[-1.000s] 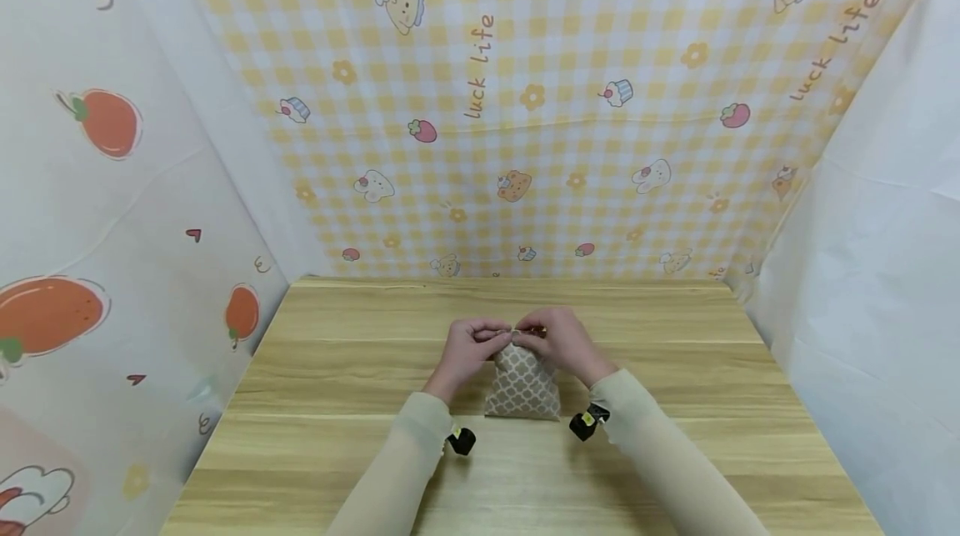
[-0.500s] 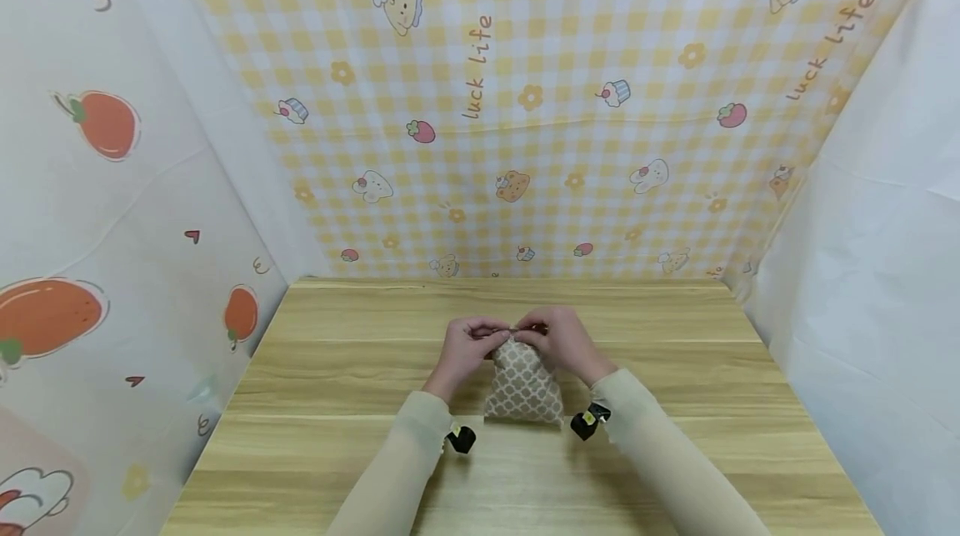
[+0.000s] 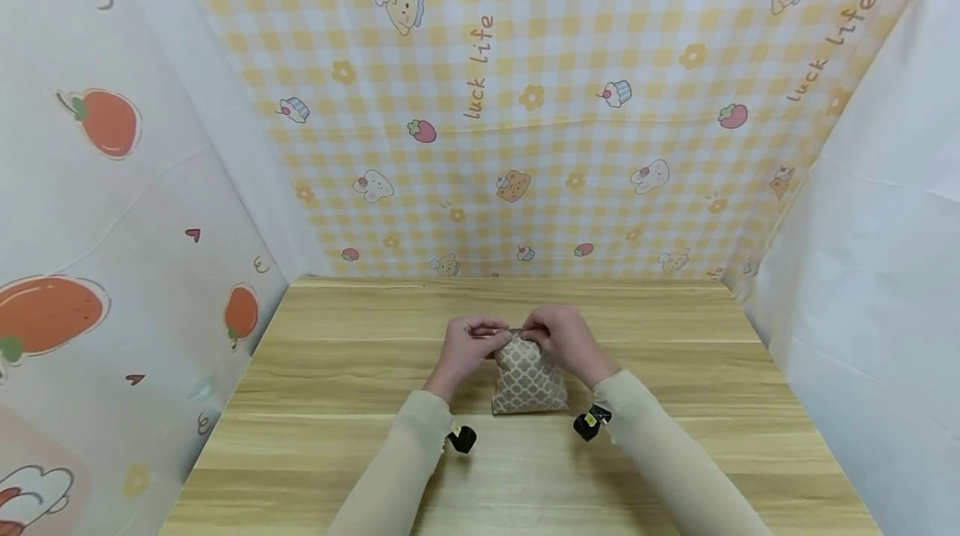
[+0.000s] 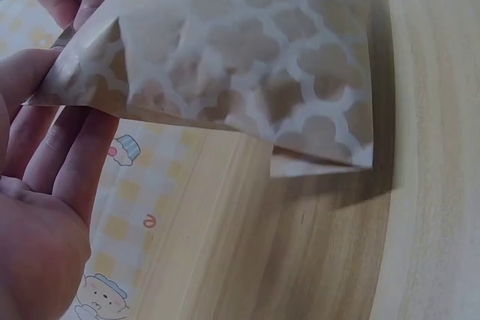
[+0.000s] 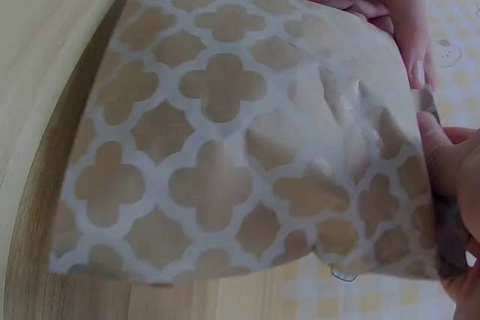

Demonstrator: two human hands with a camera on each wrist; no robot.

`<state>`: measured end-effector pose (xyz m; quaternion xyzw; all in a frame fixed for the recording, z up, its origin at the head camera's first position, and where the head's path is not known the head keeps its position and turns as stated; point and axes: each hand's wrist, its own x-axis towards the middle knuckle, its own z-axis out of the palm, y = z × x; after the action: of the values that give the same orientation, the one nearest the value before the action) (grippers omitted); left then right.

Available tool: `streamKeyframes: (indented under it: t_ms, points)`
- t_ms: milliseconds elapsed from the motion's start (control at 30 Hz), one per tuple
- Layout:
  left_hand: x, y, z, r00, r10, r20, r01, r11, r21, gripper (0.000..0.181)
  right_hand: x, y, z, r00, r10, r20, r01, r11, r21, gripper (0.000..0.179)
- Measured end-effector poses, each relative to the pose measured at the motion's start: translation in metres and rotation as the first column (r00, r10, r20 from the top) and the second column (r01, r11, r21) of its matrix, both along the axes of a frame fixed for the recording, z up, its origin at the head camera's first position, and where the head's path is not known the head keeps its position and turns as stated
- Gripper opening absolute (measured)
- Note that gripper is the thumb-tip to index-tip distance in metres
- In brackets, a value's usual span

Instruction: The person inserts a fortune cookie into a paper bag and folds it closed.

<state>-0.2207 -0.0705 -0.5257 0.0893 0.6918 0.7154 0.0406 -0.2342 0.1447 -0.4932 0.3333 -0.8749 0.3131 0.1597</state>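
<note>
A brown paper bag (image 3: 529, 384) with a white quatrefoil pattern hangs with its top edge between both hands, over the middle of the table. My left hand (image 3: 461, 350) pinches the top left corner, thumb on the near face and fingers behind, as the left wrist view shows. At the top right part of the same edge, my right hand (image 3: 566, 344) pinches with thumb and fingers. In the right wrist view the bag's front (image 5: 217, 133) looks bulged and creased near the top. The top edge appears folded over into a dark narrow strip (image 5: 450, 237). What is inside cannot be seen.
The wooden table (image 3: 337, 411) stretches around the hands. A yellow checked cloth (image 3: 480, 144) hangs behind it, with white sheets on the left (image 3: 150, 211) and right (image 3: 870, 269). A small black camera sits at each wrist.
My right hand has slid slightly right along the bag's top edge, away from the left fingers. The bag's lower end has swung a little to the right. My left hand stays nearly in place.
</note>
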Motion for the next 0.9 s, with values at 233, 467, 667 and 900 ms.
streamKeyframes:
  t_ms: [233, 467, 667, 900]
  points:
    - [0.001, -0.001, 0.003, 1.0, 0.015, -0.006, -0.015, 1.0, -0.008, 0.016, 0.003, 0.014, 0.003, 0.97, 0.016, 0.243, 0.004, 0.997, -0.082, 0.003]
    - [-0.001, 0.002, 0.003, 0.999, 0.014, -0.029, -0.014, 1.0, -0.001, 0.015, 0.0, 0.016, -0.003, 0.998, 0.033, 0.061, -0.029, 0.997, -0.069, 0.013]
    - [-0.001, 0.002, 0.002, 1.0, 0.019, -0.017, -0.019, 1.0, 0.006, 0.014, 0.001, 0.018, -0.004, 0.999, 0.046, 0.01, -0.045, 0.993, -0.108, 0.014]
    - [0.0, -0.001, 0.003, 1.0, 0.024, -0.014, -0.023, 1.0, 0.008, 0.016, 0.002, 0.028, -0.003, 0.992, -0.019, 0.128, 0.035, 0.992, -0.125, 0.008]
